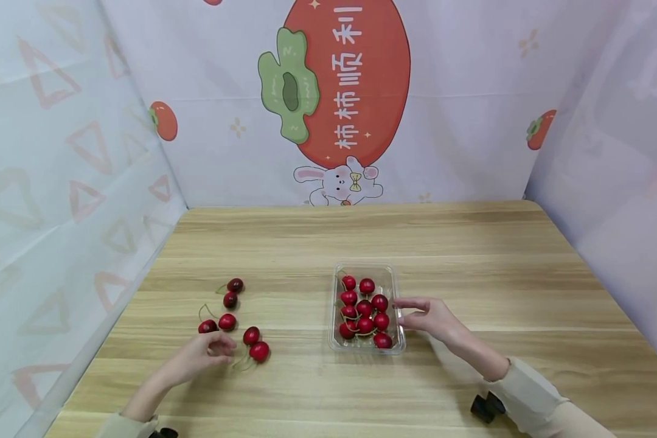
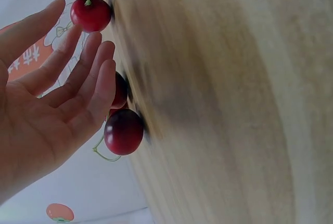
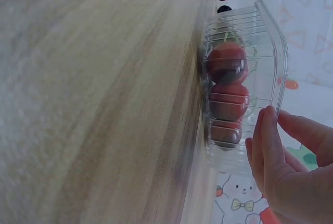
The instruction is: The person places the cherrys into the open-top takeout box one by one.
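Observation:
Several loose red cherries [image 1: 227,322] with stems lie on the left part of the wooden table. My left hand [image 1: 199,359] is among them, its fingers loosely bent and holding nothing. In the left wrist view, its fingertips are close to a cherry [image 2: 91,14], and a darker cherry [image 2: 124,132] is below them. A clear plastic box [image 1: 336,344] with several cherries [image 1: 364,308] inside stands right of the middle. At its right side, my right hand [image 1: 429,319] touches the rim with nearly straight fingers; the right wrist view shows fingertips [image 3: 269,113] against the clear wall.
The wooden table [image 1: 460,243] ends at a back wall cloth [image 1: 460,121] printed with a large persimmon and a rabbit. Pale cloths hang at the left and right sides. Black straps [image 1: 484,407] are at the wrists.

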Motion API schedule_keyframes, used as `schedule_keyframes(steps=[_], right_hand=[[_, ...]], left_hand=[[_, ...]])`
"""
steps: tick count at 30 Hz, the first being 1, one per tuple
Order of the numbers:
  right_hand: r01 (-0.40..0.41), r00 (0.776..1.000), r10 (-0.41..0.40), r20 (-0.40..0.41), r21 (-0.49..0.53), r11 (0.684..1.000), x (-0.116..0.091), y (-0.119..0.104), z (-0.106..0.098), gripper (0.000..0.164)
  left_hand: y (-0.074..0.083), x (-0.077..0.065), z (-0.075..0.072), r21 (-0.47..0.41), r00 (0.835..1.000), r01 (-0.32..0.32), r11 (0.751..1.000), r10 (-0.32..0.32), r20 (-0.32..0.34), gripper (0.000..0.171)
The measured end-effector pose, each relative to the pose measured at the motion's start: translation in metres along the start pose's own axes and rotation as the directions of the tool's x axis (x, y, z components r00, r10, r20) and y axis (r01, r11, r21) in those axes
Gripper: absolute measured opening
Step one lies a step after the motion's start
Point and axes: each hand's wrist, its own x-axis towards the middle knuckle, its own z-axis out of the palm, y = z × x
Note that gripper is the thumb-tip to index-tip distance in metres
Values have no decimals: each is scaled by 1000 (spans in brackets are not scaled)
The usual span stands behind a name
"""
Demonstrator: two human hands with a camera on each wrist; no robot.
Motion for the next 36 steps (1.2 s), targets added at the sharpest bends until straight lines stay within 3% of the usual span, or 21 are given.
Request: schedule_keyframes(steps=[9, 19, 36], right_hand=[[4, 1000, -4, 6, 5, 1000, 0, 1, 0, 49], [-7, 1000, 7, 9, 9, 1000, -1, 0, 0, 50], [0, 1000, 0, 10, 8, 1000, -1, 0, -1, 51]], left_hand=[[-6, 0, 7, -3, 999, -20, 1000, 20, 34, 24], [-5, 3, 14, 6, 997, 40, 999, -40, 70, 21], [-6, 9, 18, 69, 996, 55, 996, -60, 64, 6]])
